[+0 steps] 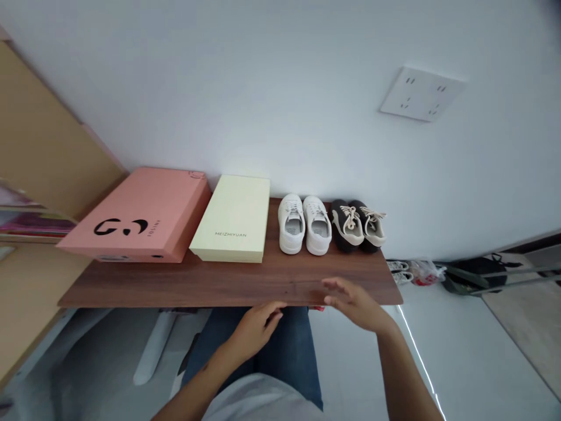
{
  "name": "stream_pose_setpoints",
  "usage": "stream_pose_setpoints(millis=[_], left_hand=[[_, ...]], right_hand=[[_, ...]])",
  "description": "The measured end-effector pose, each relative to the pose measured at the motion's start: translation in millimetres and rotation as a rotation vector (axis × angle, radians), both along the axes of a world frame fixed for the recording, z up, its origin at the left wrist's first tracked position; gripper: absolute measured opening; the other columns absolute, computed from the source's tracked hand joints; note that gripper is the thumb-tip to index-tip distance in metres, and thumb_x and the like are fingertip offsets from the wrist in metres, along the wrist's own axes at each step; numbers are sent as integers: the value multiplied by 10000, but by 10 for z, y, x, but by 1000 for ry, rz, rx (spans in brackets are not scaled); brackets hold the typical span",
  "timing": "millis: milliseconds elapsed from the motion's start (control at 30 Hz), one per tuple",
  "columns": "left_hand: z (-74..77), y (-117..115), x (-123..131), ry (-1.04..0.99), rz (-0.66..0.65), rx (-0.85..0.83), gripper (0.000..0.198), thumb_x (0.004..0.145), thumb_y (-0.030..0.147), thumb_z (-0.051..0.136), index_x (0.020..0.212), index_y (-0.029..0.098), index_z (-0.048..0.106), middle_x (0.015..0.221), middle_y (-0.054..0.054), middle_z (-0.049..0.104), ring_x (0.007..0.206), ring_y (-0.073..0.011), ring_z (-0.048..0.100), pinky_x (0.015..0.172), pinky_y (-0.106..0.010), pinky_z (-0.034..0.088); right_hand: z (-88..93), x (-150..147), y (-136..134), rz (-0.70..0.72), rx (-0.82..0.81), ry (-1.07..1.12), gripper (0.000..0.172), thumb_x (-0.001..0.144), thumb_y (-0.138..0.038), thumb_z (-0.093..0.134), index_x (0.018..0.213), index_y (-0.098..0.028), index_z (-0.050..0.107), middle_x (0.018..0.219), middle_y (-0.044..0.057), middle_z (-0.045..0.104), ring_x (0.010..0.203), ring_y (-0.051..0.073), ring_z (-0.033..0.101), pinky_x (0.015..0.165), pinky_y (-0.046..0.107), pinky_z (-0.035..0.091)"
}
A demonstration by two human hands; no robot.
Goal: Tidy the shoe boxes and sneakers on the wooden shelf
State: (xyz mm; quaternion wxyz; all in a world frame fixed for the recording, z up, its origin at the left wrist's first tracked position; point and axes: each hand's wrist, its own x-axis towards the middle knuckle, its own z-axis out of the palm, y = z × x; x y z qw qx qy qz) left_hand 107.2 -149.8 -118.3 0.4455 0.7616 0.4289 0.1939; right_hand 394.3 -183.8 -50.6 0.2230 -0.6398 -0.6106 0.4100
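Note:
My left hand (258, 328) is by the front edge of a brown wooden table (175, 286), fingers loosely bent and apart, with nothing seen in it. Over the front right of the tabletop, my right hand (353, 304) has its fingers spread and holds nothing. Beyond the hands stands a pair of white sneakers (304, 225), side by side with toes to the wall. Right of them is a pair of black and cream shoes (358, 225) with beige laces. A pale yellow shoebox (234, 216) and a larger pink shoebox (140, 213) lie closed to the left.
A white wall (272, 88) with a socket plate (423, 93) rises behind the table. At the left is a light wooden desk (26, 292). On the floor at right are more shoes (401, 272), a plastic bag (425, 272) and a black bag (480, 272).

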Motion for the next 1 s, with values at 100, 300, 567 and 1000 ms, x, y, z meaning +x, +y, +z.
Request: stream_pose_setpoints(millis=[100,300,567,1000], left_hand=[[-123,-118,-425,19,221,-68,321,901,290,421,1143,278,632,1082,-42,726,986,-211,686,917,-353,527],[-118,-148,-746,65,395,-25,275,904,275,351,905,254,625,896,-54,696,840,-219,677,818,-357,541],[-112,-232,-810,126,129,-129,253,825,114,384,793,225,609,775,-12,664,771,-164,639,798,-287,482],[-218,938,-1059,-6,825,123,865,814,625,589,1450,82,367,1492,-263,400,1442,-373,288,1161,-552,221]], right_hand=[[-134,-383,-92,58,-114,85,442,856,-473,606,1252,-276,596,1294,63,650,1215,270,594,986,448,500],[-461,-1218,-161,230,-208,146,397,844,-399,623,1211,-248,630,1255,69,673,1164,254,623,1003,393,477],[-598,-1900,-47,411,-278,-213,441,813,-314,636,1230,-173,629,1219,150,669,1162,320,607,999,426,435],[-348,-1843,898,-488,241,444,656,837,-603,594,1368,-222,526,1424,113,546,1319,280,510,1115,461,397]])
